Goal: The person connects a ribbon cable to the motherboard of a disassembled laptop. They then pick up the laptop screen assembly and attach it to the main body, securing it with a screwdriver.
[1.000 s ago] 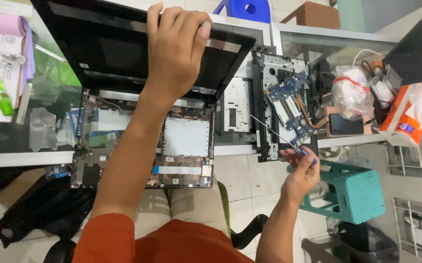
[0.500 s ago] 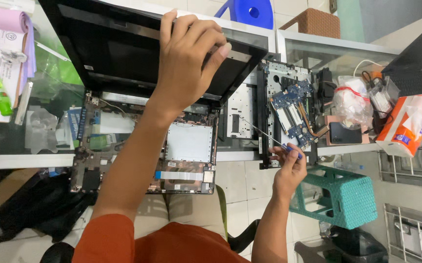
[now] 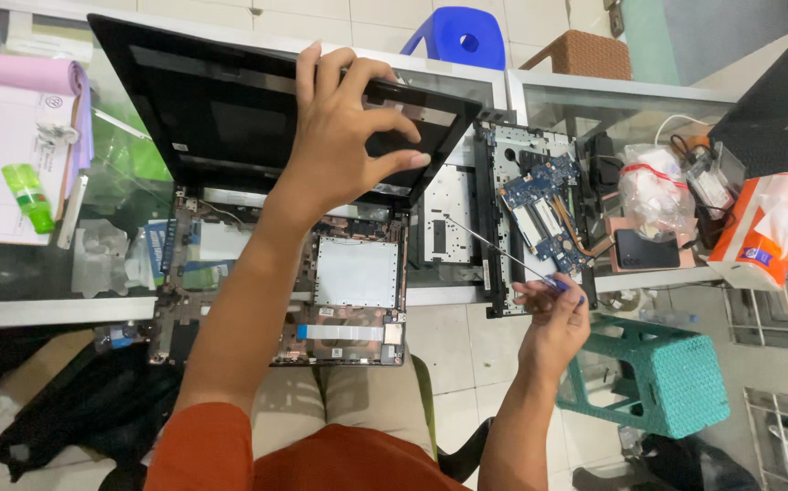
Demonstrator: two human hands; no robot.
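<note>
Here, the laptop (image 3: 339,273) lies gutted (lid (image 3: 230,109) raised, black).

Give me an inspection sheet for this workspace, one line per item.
Surface: glass-topped counter, crowded.
Job's things: opened black laptop base; its black screen lid tilted up; thin screwdriver with blue handle.
Clutter: blue circuit board, orange tissue box, green bottle, tied plastic bag.
Grips: left hand grips the lid's edge; right hand pinches the screwdriver.
Cables: white cable behind the bag.
Surroundings: teal woven stool, blue plastic stool, tiled floor.
</note>
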